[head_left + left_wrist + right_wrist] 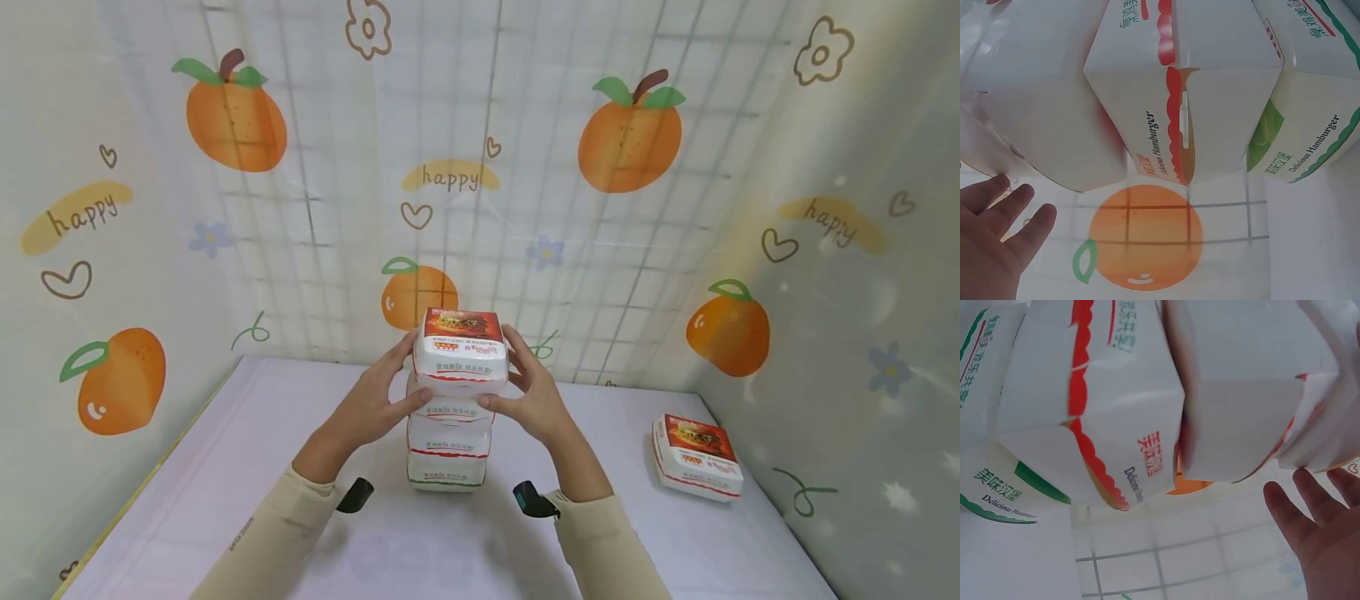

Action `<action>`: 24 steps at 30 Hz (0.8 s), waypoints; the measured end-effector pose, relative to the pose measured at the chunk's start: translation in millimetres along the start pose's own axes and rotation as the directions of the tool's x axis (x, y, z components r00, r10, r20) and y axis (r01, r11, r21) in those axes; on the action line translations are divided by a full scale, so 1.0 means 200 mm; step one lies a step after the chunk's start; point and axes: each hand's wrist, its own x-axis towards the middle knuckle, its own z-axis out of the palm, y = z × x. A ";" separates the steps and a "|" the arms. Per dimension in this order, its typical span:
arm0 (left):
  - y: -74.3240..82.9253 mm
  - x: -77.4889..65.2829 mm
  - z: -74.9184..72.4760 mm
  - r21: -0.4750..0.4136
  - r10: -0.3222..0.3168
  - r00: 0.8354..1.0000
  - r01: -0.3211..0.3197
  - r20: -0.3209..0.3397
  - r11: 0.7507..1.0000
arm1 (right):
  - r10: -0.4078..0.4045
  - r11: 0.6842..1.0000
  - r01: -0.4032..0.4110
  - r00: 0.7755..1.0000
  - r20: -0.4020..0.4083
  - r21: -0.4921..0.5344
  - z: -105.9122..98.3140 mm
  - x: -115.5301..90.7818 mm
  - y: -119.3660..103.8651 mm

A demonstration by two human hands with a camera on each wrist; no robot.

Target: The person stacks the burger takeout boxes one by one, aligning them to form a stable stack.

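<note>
Several white burger boxes stand stacked at the middle of the table. The top box has a red picture lid. My left hand lies against its left side and my right hand against its right side, fingers straight, with both thumbs at the box just below. In the left wrist view the left hand shows spread fingers beside the top box, with a red-trimmed box and a green-trimmed box beyond. The right wrist view shows the right hand with straight fingers under the top box.
One more burger box lies alone at the right of the white table, close to the right wall. Curtain walls printed with oranges close in the back and both sides. A yellow table edge runs along the left.
</note>
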 end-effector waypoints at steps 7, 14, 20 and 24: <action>0.01 0.00 0.00 -0.030 0.011 1.000 -0.010 0.007 0.999 | 0.002 1.000 -0.002 1.000 -0.003 0.005 0.00 -0.01 -0.01; 0.02 0.00 0.00 -0.027 0.000 1.000 0.000 0.002 1.000 | 0.004 1.000 -0.004 1.000 -0.004 0.005 -0.01 -0.01 -0.01; 0.02 0.00 0.00 -0.029 0.005 1.000 -0.005 0.003 1.000 | 0.004 1.000 -0.004 1.000 -0.007 0.005 -0.01 -0.01 0.00; 0.02 0.00 0.01 -0.031 0.004 1.000 -0.004 0.003 1.000 | 0.002 1.000 -0.002 1.000 -0.010 -0.003 -0.01 -0.02 -0.01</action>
